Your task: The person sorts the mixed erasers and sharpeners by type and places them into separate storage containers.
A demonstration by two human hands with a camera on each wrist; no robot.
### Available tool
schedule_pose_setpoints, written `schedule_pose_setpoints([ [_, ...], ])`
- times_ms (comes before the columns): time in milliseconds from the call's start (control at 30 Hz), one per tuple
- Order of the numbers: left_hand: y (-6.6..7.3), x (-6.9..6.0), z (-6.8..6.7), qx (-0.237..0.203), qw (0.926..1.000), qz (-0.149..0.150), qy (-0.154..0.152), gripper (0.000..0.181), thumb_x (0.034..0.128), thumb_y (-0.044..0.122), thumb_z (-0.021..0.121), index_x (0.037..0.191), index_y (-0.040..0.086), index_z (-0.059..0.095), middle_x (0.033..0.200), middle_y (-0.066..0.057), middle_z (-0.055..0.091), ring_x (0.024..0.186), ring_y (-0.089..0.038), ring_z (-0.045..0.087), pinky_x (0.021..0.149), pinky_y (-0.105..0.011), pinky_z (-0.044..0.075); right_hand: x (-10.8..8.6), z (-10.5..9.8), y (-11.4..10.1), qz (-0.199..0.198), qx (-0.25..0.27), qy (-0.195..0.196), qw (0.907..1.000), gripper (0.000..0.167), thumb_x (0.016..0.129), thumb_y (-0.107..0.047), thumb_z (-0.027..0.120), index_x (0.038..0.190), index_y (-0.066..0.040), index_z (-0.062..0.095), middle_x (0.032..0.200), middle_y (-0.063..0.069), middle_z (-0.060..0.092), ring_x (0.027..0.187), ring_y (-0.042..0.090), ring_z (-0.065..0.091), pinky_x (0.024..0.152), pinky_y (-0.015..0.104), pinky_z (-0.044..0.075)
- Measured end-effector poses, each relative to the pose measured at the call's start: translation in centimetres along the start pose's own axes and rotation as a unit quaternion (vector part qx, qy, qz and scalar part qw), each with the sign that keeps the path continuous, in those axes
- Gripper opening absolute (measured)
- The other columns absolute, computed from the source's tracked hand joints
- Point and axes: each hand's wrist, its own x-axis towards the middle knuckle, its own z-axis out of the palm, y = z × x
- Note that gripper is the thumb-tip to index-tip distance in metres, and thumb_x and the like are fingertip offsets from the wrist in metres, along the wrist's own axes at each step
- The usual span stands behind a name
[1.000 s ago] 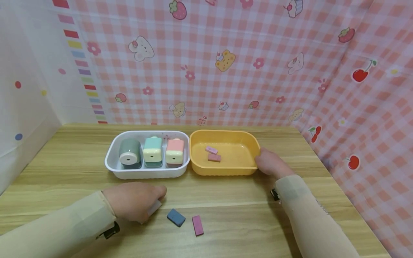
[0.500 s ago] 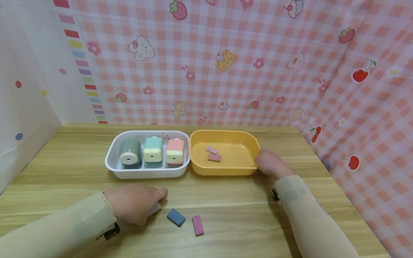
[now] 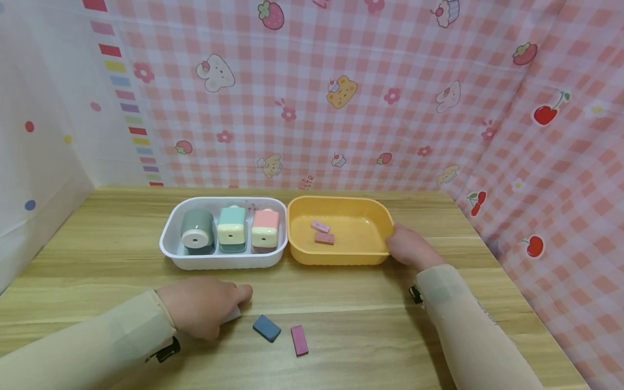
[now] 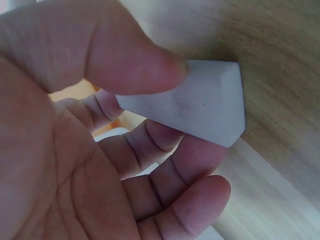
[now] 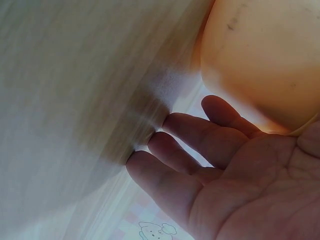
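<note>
My left hand pinches a white block between thumb and fingers, low over the wooden table in front of the white tray. Just right of that hand, a dark blue block and a magenta block lie on the table. The yellow tray holds a light pink block and a reddish block. My right hand is at this tray's right end; in the right wrist view its fingers extend loosely beside the tray wall, tips on the table. Its thumb is hidden there.
Inside the white tray stand a grey-green rounded sharpener, a mint and cream one and a pink and cream one. Both trays sit side by side. Patterned cloth hangs behind and along the sides of the table.
My left hand has turned slightly around the white block, so less of the block shows in the head view. The right hand, the trays and the loose blocks have stayed in place.
</note>
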Motion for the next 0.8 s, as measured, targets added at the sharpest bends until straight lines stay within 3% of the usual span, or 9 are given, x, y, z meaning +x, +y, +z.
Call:
schedule_pose_setpoints([
  [800,0.21,-0.19,-0.16,0.015,0.9978,0.025,0.059,0.034,0.0811,0.009,0.075,0.101,0.028,0.054,0.082,0.014,0.054,0.068,-0.013,0.054,0.069,-0.033,0.049,-0.20,-0.07,-0.11,-0.003,-0.017,0.003,0.9999,0.050,0.098,-0.013,0.039,0.140,0.014,0.049,0.123,0.027,0.062,0.108,0.037,0.056,0.107,0.058,0.045],
])
